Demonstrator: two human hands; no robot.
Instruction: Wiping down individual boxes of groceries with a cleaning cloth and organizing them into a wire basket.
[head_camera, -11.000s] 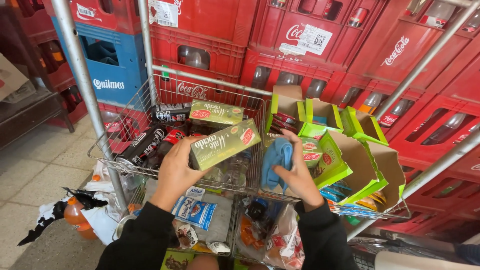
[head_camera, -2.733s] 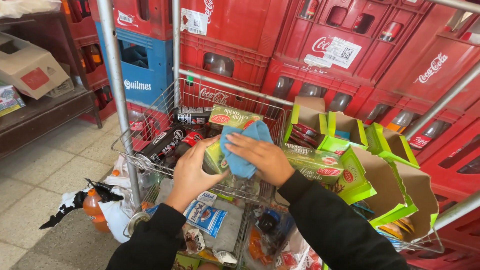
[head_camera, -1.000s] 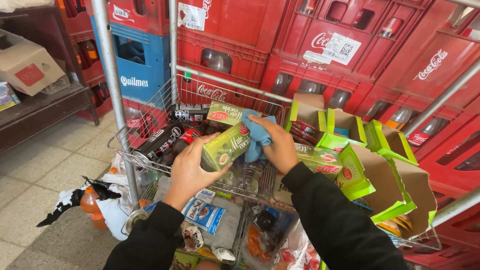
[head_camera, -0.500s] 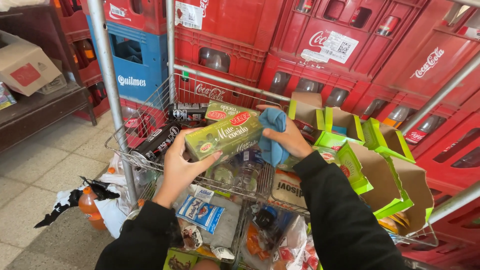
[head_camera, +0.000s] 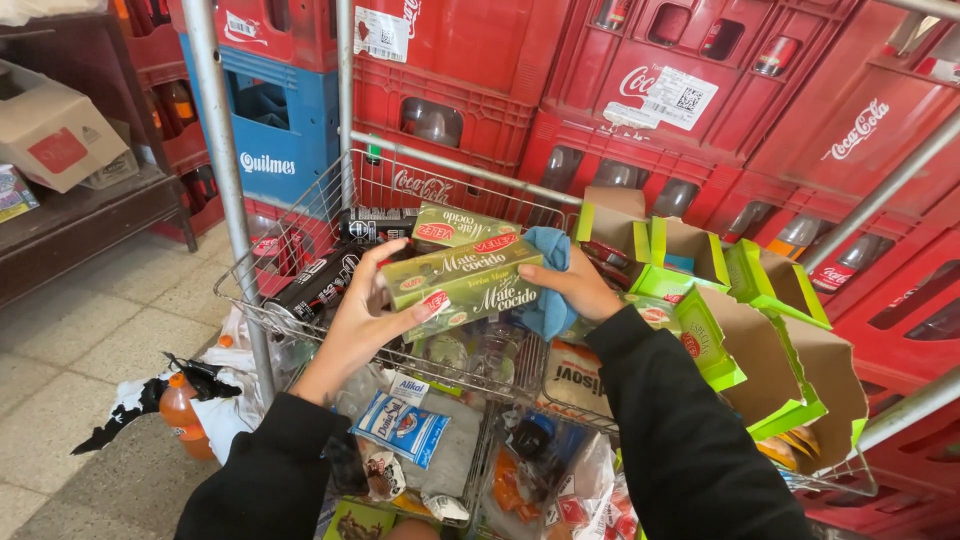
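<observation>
Your left hand (head_camera: 365, 315) grips the near end of a green box (head_camera: 465, 285), held level above the wire cart (head_camera: 300, 335). Your right hand (head_camera: 575, 285) presses a blue cloth (head_camera: 550, 290) against the box's far end. Open green cartons (head_camera: 720, 300) sit just right.

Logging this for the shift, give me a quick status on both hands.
Left hand grips green box. Right hand presses blue cloth to box end. Both over wire cart; nothing blocking.
</observation>
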